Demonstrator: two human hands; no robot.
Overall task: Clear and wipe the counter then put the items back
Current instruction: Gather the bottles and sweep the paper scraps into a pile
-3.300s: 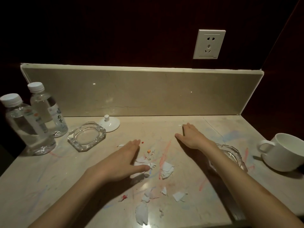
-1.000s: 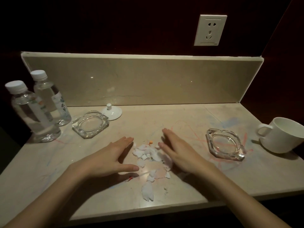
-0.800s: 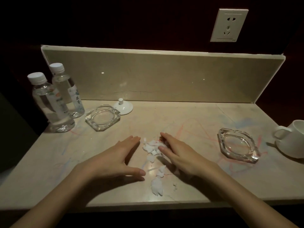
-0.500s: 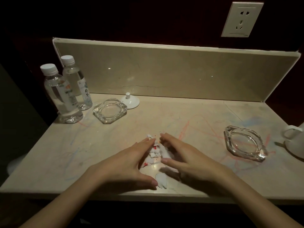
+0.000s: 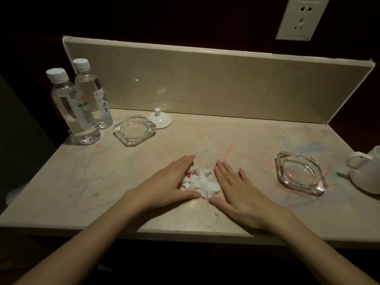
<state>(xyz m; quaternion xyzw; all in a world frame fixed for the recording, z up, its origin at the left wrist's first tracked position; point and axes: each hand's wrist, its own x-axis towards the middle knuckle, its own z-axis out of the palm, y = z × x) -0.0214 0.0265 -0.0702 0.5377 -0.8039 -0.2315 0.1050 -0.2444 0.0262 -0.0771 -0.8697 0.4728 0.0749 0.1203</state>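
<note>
- Head view, against the earlier frames: the scattered white paper scraps [image 5: 200, 182], some marked red, are now gathered into one tight heap between the two hands, where they lay spread over the middle of the counter before; both hands have closed in from either side.
- The left hand [image 5: 169, 182] lies flat, fingers straight and together, its inner edge touching the left side of the heap; it holds nothing.
- The right hand [image 5: 236, 188] lies flat too, fingers straight and slightly fanned, thumb tip touching the near right of the heap; it holds nothing.
- The heap sits at the middle of the beige marble counter [image 5: 82, 192], close to its near edge.
- A small dark crumb lies on the counter nearer than the heap, outside the hands.
- Risk: drawing the heap nearer could spill scraps over the near edge, since little counter remains there.
- Risk: light scraps may slip out through the gap at the far side when the hands lift them.
- Risk: the clear glass ashtray on the right [image 5: 299, 173] lies near the right hand; a wide sweep could knock it toward the white ceramic mug [image 5: 368, 171].
- Red and blue scribbles on the counter are not yet wiped.
</note>
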